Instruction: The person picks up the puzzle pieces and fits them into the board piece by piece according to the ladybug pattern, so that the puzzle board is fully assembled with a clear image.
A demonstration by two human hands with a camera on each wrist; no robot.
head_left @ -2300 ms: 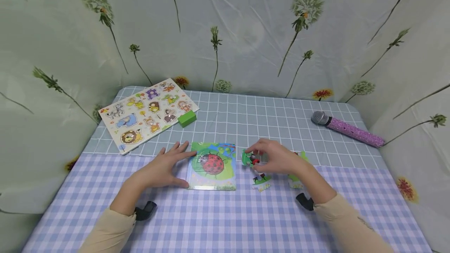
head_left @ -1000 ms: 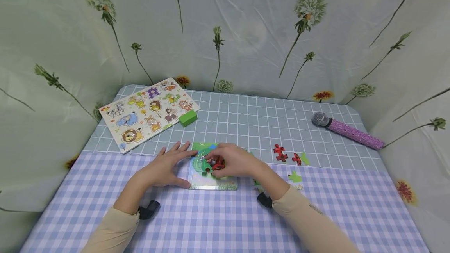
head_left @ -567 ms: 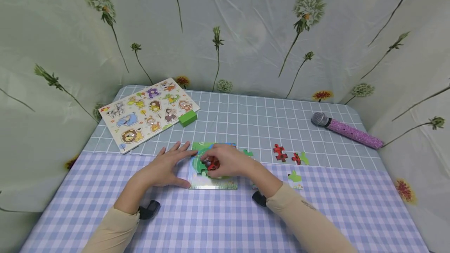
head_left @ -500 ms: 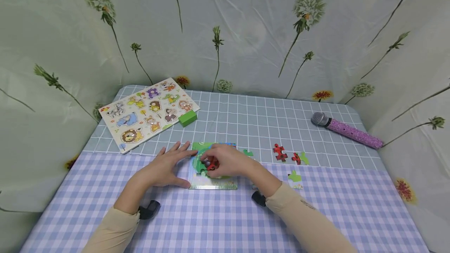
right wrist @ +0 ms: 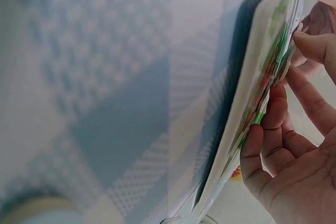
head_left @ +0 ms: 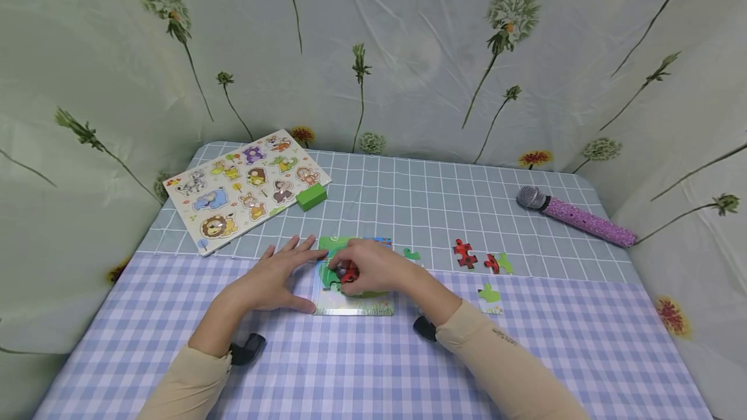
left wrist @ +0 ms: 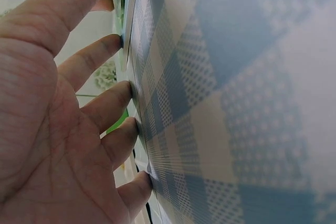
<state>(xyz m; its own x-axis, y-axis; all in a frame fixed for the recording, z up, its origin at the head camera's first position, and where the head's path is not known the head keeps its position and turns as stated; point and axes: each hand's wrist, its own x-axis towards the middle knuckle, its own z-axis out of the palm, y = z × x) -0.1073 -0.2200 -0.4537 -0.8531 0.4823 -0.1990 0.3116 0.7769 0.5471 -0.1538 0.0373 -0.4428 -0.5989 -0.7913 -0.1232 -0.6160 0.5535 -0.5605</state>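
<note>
A square picture board [head_left: 356, 306] with a grassy lower edge lies flat on the cloth. My left hand [head_left: 271, 280] is spread at its left side, thumb and index fingertip touching the edge; the left wrist view shows the fingers [left wrist: 107, 106] apart. Over the board, my right hand [head_left: 376, 268] pinches a green and red jigsaw piece [head_left: 332, 279] between thumb and fingers. In the right wrist view, that hand [right wrist: 299, 145] has its fingertips at the board's surface [right wrist: 257, 72], hiding part of it.
Right of the board lie a red piece [head_left: 465, 255], a red and green piece [head_left: 498, 263] and a green piece [head_left: 489, 293]. Behind are an animal puzzle board [head_left: 233, 170], a green block [head_left: 312, 196] and a glittery microphone [head_left: 589, 220].
My right hand has carried the piece leftward from the loose pieces onto the board, with a slight further leftward shift just now. My left hand has stayed at the board's left edge.
</note>
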